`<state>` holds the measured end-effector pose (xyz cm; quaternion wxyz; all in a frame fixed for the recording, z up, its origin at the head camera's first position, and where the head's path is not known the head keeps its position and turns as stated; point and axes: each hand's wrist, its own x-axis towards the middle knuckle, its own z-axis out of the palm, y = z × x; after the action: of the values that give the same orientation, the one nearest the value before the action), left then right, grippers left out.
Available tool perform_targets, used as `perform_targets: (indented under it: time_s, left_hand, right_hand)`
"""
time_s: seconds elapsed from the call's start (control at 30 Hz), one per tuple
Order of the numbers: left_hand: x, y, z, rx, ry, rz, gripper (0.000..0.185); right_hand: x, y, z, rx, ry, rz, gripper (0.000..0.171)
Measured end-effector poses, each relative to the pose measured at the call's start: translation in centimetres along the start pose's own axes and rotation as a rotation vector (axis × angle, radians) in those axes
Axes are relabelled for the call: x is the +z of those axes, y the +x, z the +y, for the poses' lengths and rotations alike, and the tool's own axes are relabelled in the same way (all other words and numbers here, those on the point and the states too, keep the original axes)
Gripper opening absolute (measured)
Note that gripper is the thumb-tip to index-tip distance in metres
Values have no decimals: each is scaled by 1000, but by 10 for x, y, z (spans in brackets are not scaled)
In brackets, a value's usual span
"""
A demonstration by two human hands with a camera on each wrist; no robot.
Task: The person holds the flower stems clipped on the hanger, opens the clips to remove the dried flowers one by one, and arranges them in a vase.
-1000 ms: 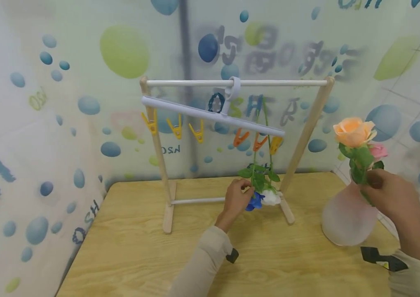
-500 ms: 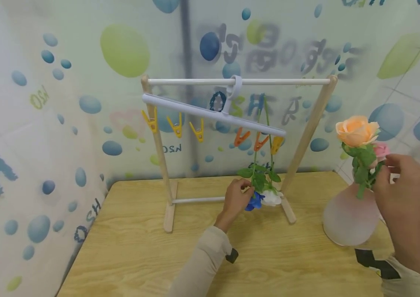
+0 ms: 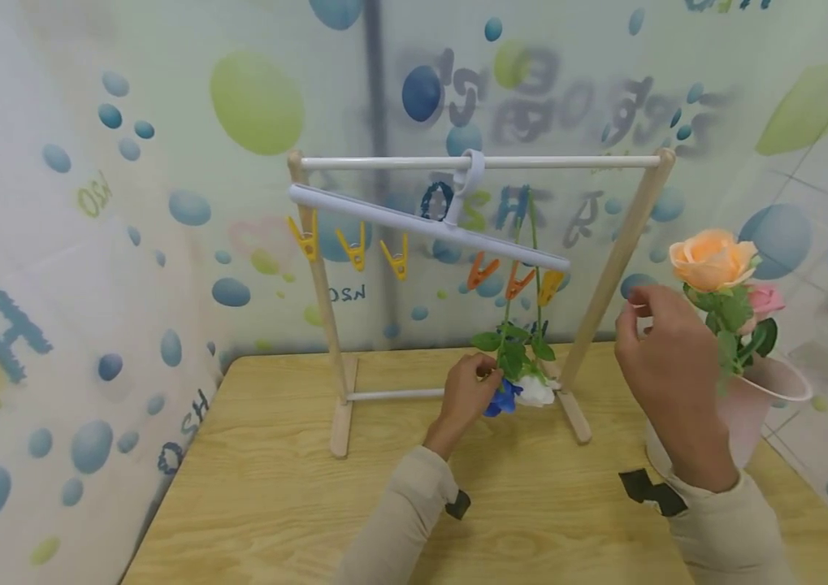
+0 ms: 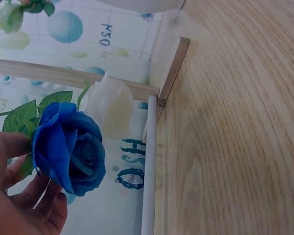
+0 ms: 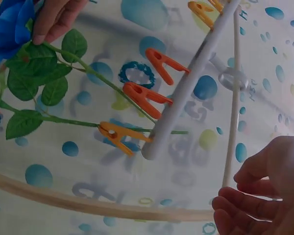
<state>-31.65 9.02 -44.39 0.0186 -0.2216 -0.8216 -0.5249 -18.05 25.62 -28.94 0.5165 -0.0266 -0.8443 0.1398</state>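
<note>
With thumb and fingertips, my left hand pinches a blue rose just behind its bloom. That rose hangs head down beside a white rose, stems up at a pale hanger. A yellow clip grips the white rose's stem. The blue rose's stem runs past an orange clip; whether it is clamped I cannot tell. My right hand, fingers loosely bent around nothing, is raised between the rack and a frosted vase. Peach and pink roses stand in the vase.
A wooden rack with a white top rod bears the tilted hanger. Another orange clip and several yellow clips dangle from it. The wood-grain table spreads in front, with a patterned curtain behind.
My right hand has come away from the roses at the vase and moved left toward the rack. The peach rose now stands free in the vase. My left hand keeps its place.
</note>
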Motion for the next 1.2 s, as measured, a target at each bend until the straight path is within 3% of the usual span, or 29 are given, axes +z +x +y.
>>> perform_targets:
  time_s: [0.2, 0.37, 0.47, 0.6, 0.93, 1.2]
  left_hand:
    - [-1, -1, -1, 10, 18, -8, 17]
    - [-2, -1, 0, 18, 44, 1, 17]
    - [-1, -3, 1, 24, 58, 3, 16]
    - [-1, -4, 2, 24, 65, -4, 17]
    - [-3, -6, 3, 54, 85, -31, 18]
    - [-5, -8, 3, 72, 89, -39, 18]
  right_hand:
    - [37, 6, -8, 37, 67, -122, 22]
    - [70, 13, -14, 154, 134, -249, 34]
    - [86, 15, -18, 223, 165, -281, 44]
    - [100, 17, -23, 272, 165, -256, 51]
    - [117, 21, -28, 309, 100, -150, 44]
    - [119, 22, -30, 336, 99, -164, 44]
